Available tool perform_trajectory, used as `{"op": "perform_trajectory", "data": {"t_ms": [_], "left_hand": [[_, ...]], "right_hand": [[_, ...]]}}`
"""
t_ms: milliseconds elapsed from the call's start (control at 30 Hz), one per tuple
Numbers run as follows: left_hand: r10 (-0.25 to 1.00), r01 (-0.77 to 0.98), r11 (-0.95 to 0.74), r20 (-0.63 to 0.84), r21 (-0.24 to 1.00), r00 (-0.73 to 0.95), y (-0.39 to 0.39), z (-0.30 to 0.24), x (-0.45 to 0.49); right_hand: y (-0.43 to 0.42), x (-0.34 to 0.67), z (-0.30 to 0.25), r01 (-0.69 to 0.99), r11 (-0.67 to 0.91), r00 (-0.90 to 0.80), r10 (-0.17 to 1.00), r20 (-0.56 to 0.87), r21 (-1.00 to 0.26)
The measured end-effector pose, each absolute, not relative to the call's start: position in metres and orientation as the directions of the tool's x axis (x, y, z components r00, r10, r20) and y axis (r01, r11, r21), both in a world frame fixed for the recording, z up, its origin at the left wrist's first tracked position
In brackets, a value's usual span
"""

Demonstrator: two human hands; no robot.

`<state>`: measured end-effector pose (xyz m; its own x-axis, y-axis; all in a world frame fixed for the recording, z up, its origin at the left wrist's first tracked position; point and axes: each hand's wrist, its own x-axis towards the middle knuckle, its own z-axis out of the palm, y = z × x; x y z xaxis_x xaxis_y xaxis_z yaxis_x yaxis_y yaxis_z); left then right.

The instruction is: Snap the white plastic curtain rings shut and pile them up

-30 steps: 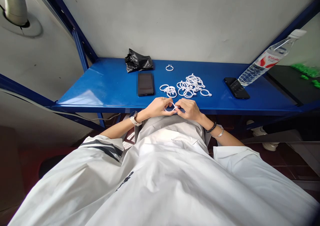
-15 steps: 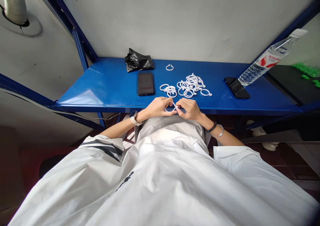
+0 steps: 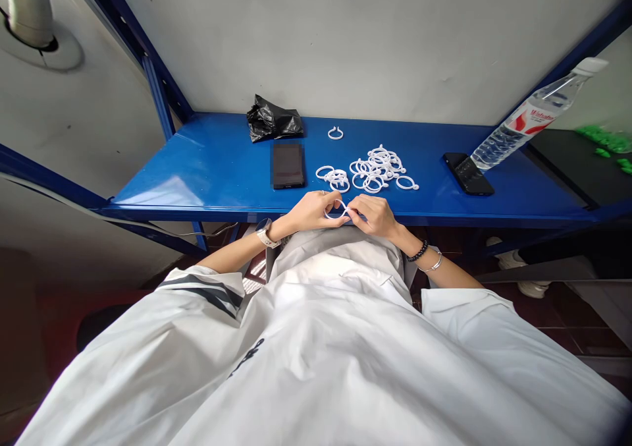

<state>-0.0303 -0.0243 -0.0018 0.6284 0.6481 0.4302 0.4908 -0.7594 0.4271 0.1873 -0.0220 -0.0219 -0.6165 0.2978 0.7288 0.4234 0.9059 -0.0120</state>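
White plastic ring point(image 3: 337, 210) pinched btwn left hand point(image 3: 313, 210) & right hand point(image 3: 376, 214), both grips clamped on it.

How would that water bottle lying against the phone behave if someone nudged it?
The water bottle lies tilted, its base on a dark phone, so it would probably roll or slide off. It looks like thin clear plastic, likely light and slightly squashy. How full it is cannot be told, so its weight is uncertain.
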Motion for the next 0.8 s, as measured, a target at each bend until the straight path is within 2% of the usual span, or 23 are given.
{"op": "perform_trajectory", "data": {"t_ms": [600, 800], "left_hand": [[0.617, 0.466, -0.786, 0.463, 0.406, 0.637, -0.023, -0.0035, -0.0305], [0.618, 0.465, -0.785, 0.471, 0.409, 0.629, -0.0228, -0.0044, -0.0303]], "right_hand": [[-0.024, 0.1854, -0.0229, 0.373, 0.903, -0.589, 0.408, 0.698, -0.213], [-0.0231, 0.1849, -0.0254, 0.411, 0.865, -0.566, 0.49, 0.663, -0.288]]}}
